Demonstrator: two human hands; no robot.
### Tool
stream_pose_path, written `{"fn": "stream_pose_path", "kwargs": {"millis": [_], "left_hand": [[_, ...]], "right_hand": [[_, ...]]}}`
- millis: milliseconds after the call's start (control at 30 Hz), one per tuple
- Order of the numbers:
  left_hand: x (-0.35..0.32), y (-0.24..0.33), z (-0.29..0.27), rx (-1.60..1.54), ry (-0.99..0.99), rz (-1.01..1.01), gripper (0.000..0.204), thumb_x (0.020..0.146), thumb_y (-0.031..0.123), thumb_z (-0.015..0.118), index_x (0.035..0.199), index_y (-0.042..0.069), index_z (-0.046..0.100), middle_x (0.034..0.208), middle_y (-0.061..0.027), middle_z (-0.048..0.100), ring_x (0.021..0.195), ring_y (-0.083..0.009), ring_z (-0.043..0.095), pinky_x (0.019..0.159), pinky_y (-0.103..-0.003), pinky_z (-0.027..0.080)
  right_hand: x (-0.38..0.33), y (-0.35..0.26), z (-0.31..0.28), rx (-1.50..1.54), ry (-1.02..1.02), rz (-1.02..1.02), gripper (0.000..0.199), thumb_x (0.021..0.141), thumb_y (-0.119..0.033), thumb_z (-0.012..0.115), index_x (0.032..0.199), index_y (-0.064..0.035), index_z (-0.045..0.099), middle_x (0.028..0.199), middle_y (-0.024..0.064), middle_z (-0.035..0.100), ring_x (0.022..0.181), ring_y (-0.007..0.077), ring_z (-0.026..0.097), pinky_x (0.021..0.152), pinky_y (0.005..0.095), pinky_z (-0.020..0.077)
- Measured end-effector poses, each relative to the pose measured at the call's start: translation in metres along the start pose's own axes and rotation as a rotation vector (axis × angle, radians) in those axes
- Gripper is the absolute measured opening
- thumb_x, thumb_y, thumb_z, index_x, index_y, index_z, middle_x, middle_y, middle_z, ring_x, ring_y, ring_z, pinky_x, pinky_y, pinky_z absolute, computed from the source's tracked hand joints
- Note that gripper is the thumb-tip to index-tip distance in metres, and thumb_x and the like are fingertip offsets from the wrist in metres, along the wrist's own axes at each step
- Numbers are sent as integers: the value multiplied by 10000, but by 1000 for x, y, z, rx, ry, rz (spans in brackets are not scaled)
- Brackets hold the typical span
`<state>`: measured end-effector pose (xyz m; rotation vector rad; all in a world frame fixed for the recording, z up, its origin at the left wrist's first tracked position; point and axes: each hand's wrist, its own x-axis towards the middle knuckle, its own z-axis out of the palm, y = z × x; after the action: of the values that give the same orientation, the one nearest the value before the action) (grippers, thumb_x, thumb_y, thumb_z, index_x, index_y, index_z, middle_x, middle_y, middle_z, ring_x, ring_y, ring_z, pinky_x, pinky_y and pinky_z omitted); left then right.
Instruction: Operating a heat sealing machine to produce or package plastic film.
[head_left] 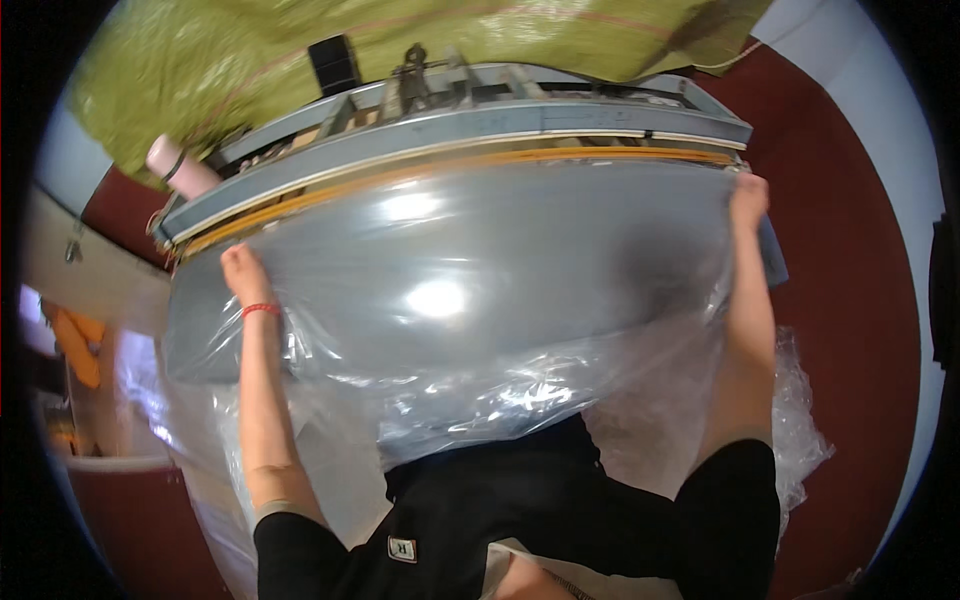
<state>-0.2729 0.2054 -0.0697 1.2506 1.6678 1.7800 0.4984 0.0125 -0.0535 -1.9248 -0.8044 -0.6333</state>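
Observation:
A wide sheet of clear plastic film stretches across a grey flat tabletop and hangs in shiny creases toward my body. My left hand, a red band on its wrist, is closed on the film at the left. Farther off, at the film's upper right corner, my right hand is closed on it too. Both arms reach forward, spread wide. Just beyond the film's far edge runs an orange strip along a long grey metal bar.
Behind the bar sits a metal frame with fittings. A pink bottle and a black box-like object stand near it, before a yellow-green woven sheet. Crumpled clear plastic hangs at the right above a dark red floor.

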Motion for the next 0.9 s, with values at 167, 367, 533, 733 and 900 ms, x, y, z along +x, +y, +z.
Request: {"fn": "stream_pose_path", "kwargs": {"millis": [167,367,533,733,900], "left_hand": [[66,-42,3,-6,-73,80,158,858,181,507,736,90,467,606,33,440,530,-46,373,473,-186,310],[85,-55,6,-149,-127,84,182,837,154,564,688,114,466,593,54,429,514,-40,356,456,-178,275],[81,-44,2,-166,-23,-26,174,835,113,535,681,97,455,608,21,471,507,-57,414,445,-194,351],[76,-31,-7,-344,-35,-81,181,861,167,479,739,34,503,682,-36,525,535,-98,485,529,-245,498],[66,21,-28,475,-425,-239,361,894,348,436,663,82,519,504,46,401,407,-79,361,379,-236,267]], "right_hand": [[-19,-5,70,522,-176,223,212,814,-241,593,776,-37,548,630,10,522,564,82,466,523,232,382],[-20,-36,79,554,-89,323,176,779,-177,625,742,-43,518,576,-2,502,480,66,439,446,217,351],[-18,-39,66,693,-119,426,128,784,-121,581,812,-47,481,593,42,530,450,96,464,400,229,351],[-18,-49,65,700,-88,522,126,820,-132,513,866,-33,452,681,105,576,453,149,524,392,262,391],[-11,-11,45,571,-192,191,231,794,-192,601,916,-8,534,755,94,602,636,158,576,596,261,453]]}}
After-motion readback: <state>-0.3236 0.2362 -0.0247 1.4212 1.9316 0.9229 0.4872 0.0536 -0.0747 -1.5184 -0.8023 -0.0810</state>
